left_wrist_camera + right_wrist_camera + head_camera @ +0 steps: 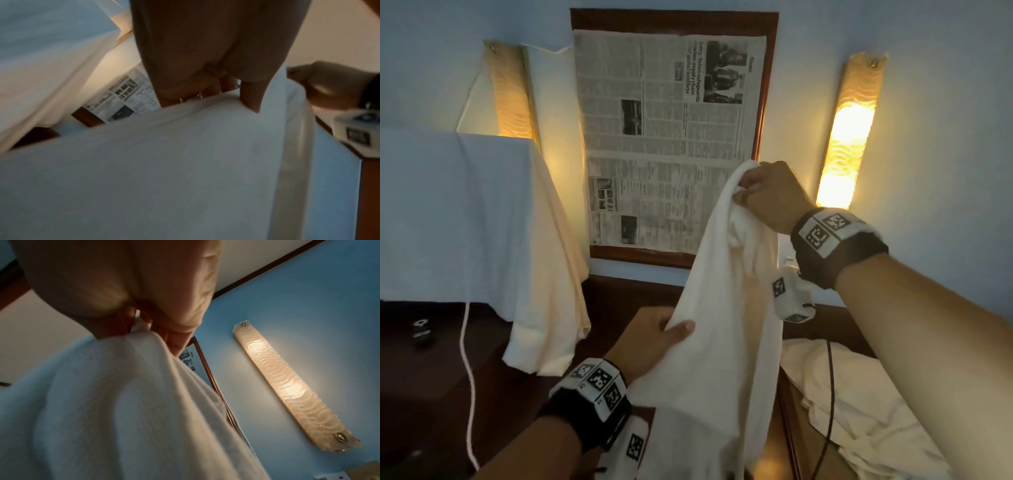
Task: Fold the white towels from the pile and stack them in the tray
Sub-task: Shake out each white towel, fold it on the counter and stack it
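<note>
A draped white cloth (482, 212) hangs over a raised surface at far left, a white cord (467, 359) trailing below it across the dark tabletop (431, 394). Just right of that, the left hand (650, 337) pinches the side edge of a white towel (719, 342), thumb on the near face and fingers (252, 97) curled behind the hem. The towel hangs in the air in front of a framed newspaper (664, 144) on the wall, still a single unfolded length with loose vertical folds. Higher and further right, the right hand (767, 195) grips the towel's bunched top corner, fingers closed tightly round the fabric. A lit wall lamp (847, 137) glows beside it. At lower right, the pile (866, 411) of crumpled white towels lies on the surface with a dark cable (830, 394) across it. No tray and no folded towel appear in any view, so the work looks to be at an early stage: this towel is only being opened out, with its folding, the stacking and the rest of the pile all still to do.
</note>
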{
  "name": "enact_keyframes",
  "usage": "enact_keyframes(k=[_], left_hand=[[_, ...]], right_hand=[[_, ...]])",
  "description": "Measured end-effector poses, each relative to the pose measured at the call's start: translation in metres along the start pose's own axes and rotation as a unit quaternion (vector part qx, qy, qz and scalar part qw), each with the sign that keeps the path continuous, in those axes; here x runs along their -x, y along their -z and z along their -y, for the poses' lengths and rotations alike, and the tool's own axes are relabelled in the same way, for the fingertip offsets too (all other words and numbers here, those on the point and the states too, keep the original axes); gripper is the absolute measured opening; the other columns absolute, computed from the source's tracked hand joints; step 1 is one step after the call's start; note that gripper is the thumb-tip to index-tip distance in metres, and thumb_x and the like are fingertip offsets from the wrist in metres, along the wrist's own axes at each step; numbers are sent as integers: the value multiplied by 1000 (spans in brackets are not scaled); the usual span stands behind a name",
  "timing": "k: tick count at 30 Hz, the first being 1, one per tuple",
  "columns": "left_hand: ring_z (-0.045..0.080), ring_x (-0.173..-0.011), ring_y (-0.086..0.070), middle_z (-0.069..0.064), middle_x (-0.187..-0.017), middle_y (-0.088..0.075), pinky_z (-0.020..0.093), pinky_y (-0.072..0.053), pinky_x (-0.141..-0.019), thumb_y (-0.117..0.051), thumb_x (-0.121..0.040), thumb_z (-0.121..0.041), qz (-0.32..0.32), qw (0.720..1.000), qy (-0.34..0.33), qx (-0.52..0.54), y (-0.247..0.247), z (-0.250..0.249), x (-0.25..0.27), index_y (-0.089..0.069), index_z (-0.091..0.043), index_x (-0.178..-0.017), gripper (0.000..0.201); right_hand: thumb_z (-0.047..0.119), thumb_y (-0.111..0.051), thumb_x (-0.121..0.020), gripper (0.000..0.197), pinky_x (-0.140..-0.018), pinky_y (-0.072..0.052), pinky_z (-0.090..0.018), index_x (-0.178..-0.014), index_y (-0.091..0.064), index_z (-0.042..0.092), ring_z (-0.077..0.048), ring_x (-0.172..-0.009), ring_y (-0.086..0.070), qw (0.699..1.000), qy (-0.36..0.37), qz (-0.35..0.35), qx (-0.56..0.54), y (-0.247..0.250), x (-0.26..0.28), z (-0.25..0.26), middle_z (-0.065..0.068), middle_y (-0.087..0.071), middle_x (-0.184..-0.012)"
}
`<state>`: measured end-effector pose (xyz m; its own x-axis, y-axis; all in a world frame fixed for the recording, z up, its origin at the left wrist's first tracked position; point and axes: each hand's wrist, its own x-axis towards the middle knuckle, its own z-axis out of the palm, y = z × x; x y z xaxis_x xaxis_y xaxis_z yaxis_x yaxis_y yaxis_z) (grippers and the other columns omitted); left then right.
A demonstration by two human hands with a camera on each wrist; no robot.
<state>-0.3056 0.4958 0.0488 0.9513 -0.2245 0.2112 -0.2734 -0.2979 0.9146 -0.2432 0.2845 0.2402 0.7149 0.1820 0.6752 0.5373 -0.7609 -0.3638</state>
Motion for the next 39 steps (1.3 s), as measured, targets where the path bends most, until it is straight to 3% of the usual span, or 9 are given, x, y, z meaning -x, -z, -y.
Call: enact_keyframes(k=[5, 9, 14, 17, 23, 29, 32, 35, 39], left_hand=[[11, -93, -72, -7, -98, -77, 38, -59, -87, -68, -95, -26, 51, 996, 35, -63, 20, 59, 23, -75, -19, -98, 11], [6, -66, -64, -10, -72, -70, 34, -52, -67, -68, -93, -37, -99, 994, 4, -52, 72, 72, 35, -69, -15, -79, 26], [25, -89, -65, 6, -95, -72, 46, -55, -86, -68, -94, -15, -298, 943, 22, 147, 150, 57, 38, -72, -22, -89, 10], [22, -93, -66, 3, -96, -72, 46, -57, -88, -72, -91, -17, -340, 921, -7, 192, 176, 40, 36, -75, -24, -84, 10], [16, -91, -72, 2, -98, -75, 31, -58, -78, -77, -87, -20, -323, 903, -70, 273, 206, -18, 43, -73, -16, -90, 6], [18, -81, -67, -2, -81, -68, 38, -56, -80, -71, -91, -31, -276, 954, -105, 42, 246, -55, 38, -70, -17, -78, 19], [25, -66, -53, 11, -67, -54, 31, -41, -67, -60, -98, -33, -243, 940, -87, -222, 245, -34, 52, -56, 4, -67, 49], [27, -58, -48, 14, -59, -52, 33, -29, -58, -53, -102, -33, -183, 919, -46, -345, 233, 3, 70, -50, -4, -57, 53], [32, -73, -52, 14, -75, -59, 38, -39, -72, -51, -103, -33, -145, 908, 36, -392, 219, 66, 89, -51, -17, -60, 46]], right_hand=[[14, -61, -92, 18, -68, -36, -12, -105, -73, 10, -10, -86, -51, 999, -26, -36, 28, 0, -10, 14, 1, -60, -97], [17, -58, -95, 21, -73, -37, -16, -109, -72, 12, -12, -88, -54, 991, -86, -54, 83, 0, -2, 13, 1, -63, -98], [15, -57, -93, 20, -75, -41, -22, -105, -72, 9, -16, -86, -56, 982, -168, -46, 73, -2, 28, 10, 0, -61, -95], [14, -57, -92, 24, -89, -45, -29, -110, -72, 8, -18, -98, -57, 977, -192, -55, 70, -5, 46, 15, -2, -64, -103], [24, -57, -84, 12, -74, -40, -20, -72, -58, 24, -17, -90, -56, 964, -257, -75, -4, 10, 72, 28, 2, -59, -85], [10, -58, -84, 28, -67, -42, -33, -89, -63, -17, -23, -74, -53, 959, -265, -94, -13, 20, 111, 47, -21, -62, -81], [12, -60, -89, 29, -87, -51, -45, -102, -67, -13, -39, -101, -63, 957, -283, -58, 14, 3, 152, 44, -29, -66, -108], [14, -60, -91, 22, -86, -52, -41, -92, -72, -4, -38, -100, -64, 950, -312, -7, 25, -27, 201, 24, -22, -71, -99], [15, -58, -94, 16, -81, -43, -27, -92, -73, 9, -34, -104, -63, 924, -380, 26, 26, -67, 267, -4, -12, -70, -98]])
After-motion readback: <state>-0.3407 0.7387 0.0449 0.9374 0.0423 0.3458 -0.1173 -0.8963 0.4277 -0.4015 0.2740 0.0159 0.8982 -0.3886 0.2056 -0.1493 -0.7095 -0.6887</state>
